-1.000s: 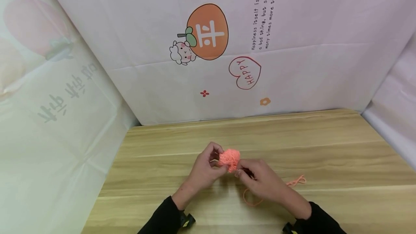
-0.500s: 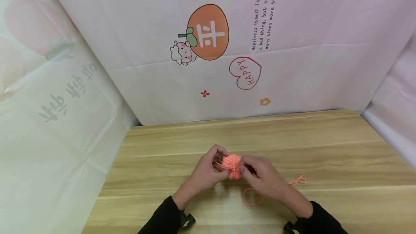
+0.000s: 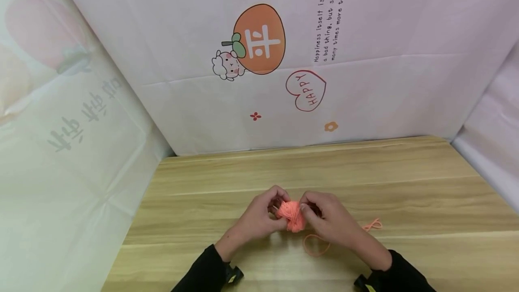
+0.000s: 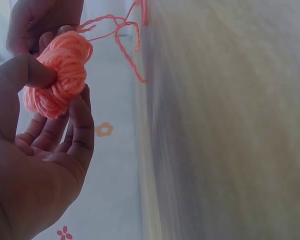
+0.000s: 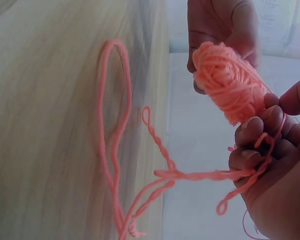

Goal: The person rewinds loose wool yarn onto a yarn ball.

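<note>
A small coral ball of yarn (image 3: 293,216) is held above the table between both hands. My left hand (image 3: 261,215) grips it, the thumb pressing the near side and the fingers behind, as the left wrist view shows. At its right side, my right hand (image 3: 330,217) pinches the yarn strand between thumb and forefinger, the other fingers curled. In the right wrist view, twisted loose yarn (image 5: 190,176) trails from the right hand. A yarn loop (image 3: 316,245) lies below that hand on the table, and a twisted end (image 3: 373,225) shows beyond the right wrist.
The wood-grain table (image 3: 202,179) spreads around both hands. Behind it rises a white printed cloth (image 3: 194,116), with another cloth (image 3: 81,193) along the left side and one (image 3: 494,134) at the right.
The yarn ball has moved slightly right and nearer, turning in the left hand. Both hands have shifted a little; the right hand stays close against the ball's right side.
</note>
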The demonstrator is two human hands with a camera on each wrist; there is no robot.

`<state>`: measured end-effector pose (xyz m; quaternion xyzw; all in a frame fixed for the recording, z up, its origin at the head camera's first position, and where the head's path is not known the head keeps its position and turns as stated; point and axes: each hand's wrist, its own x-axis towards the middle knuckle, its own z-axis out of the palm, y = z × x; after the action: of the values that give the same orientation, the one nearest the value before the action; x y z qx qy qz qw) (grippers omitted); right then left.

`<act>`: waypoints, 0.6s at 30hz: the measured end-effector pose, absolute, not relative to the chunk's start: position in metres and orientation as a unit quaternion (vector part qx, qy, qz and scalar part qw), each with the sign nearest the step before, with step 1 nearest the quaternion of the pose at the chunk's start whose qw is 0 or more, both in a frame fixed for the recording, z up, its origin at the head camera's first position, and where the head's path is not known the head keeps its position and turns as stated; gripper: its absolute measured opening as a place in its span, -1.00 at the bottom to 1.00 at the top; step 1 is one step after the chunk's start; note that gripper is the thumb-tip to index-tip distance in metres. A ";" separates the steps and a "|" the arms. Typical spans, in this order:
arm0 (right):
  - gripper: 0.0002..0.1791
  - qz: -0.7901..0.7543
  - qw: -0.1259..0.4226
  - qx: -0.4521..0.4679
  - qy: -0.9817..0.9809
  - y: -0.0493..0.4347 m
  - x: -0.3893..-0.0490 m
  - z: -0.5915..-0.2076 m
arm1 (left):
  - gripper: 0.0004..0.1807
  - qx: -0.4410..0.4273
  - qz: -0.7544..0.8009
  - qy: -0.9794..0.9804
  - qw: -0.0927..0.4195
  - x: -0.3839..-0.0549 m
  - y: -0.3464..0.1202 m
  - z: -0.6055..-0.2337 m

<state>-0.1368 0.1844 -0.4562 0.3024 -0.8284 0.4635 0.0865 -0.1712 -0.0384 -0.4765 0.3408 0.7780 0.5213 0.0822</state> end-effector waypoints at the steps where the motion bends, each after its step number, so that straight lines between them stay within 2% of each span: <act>1: -0.79 0.463 0.086 0.302 -0.829 0.185 -0.137 -0.457 | -0.51 0.345 0.519 0.777 0.085 -0.171 -0.038 -0.476; 12: -0.76 0.467 0.089 0.290 -0.831 0.189 -0.140 -0.458 | -0.52 0.386 0.540 0.739 0.112 -0.161 -0.036 -0.459; 18: -0.76 0.465 0.095 0.281 -0.834 0.188 -0.140 -0.458 | -0.54 0.391 0.579 0.698 0.157 -0.156 -0.035 -0.445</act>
<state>-0.1396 0.1884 -0.4580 0.2808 -0.8340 0.4654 0.0952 -0.1558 -0.0351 -0.4446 0.3906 0.6983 0.5790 0.1567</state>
